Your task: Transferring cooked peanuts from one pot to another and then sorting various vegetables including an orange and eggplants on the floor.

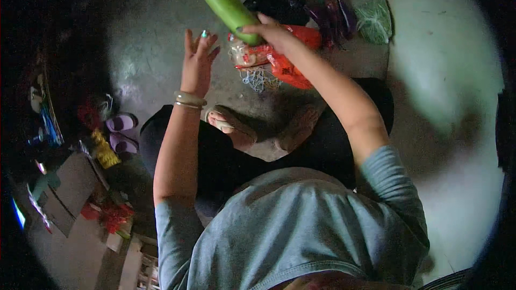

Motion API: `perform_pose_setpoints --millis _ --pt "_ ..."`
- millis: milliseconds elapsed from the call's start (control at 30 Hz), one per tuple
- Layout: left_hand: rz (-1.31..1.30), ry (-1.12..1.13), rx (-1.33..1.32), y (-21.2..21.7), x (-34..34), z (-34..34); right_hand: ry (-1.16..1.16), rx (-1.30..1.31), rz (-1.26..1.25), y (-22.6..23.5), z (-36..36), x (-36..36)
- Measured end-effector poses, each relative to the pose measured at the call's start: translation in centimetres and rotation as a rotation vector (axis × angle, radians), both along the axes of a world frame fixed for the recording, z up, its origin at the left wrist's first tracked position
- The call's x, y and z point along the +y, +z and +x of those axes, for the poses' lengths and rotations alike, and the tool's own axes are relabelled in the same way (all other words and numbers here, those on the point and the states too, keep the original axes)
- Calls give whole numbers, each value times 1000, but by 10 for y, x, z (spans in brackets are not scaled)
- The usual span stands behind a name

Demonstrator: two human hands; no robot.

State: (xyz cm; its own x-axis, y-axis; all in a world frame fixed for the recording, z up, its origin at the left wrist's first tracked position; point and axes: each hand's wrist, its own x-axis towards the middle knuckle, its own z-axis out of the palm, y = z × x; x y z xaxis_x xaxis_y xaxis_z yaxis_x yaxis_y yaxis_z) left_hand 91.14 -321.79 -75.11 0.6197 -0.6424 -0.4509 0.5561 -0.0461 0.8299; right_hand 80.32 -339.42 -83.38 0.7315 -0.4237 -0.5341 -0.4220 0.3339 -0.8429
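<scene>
One hand only, the right hand (271,31), clenches the green gourd (231,11) aloft above the red bag (293,67); left hand (198,59) spread, empty. Slick skin could slip and drop.

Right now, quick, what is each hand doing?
Left hand: open, fingers spread, holding nothing.
Right hand: closed around the long green gourd, lifted above the red bag.
</scene>
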Motion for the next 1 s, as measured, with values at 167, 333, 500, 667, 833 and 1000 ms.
perform_pose_setpoints --millis 167,333,500,667,833,1000 --pt "84 -15 -40 4 6 -2 27 352 -620 -96 -12 -90" --pt "134 2 -4 10 13 -5 60 543 -849 -133 -38 -119" --pt "206 -15 -14 9 14 -6 161 528 -790 -169 -58 -117" --pt "194 -2 -18 9 10 -7 -1 245 -712 -163 -100 -141" --pt "193 18 -27 0 10 -2 -260 487 -757 -127 -147 -145" --pt "219 -78 -81 -2 3 -9 -31 175 -645 -121 -142 -151"
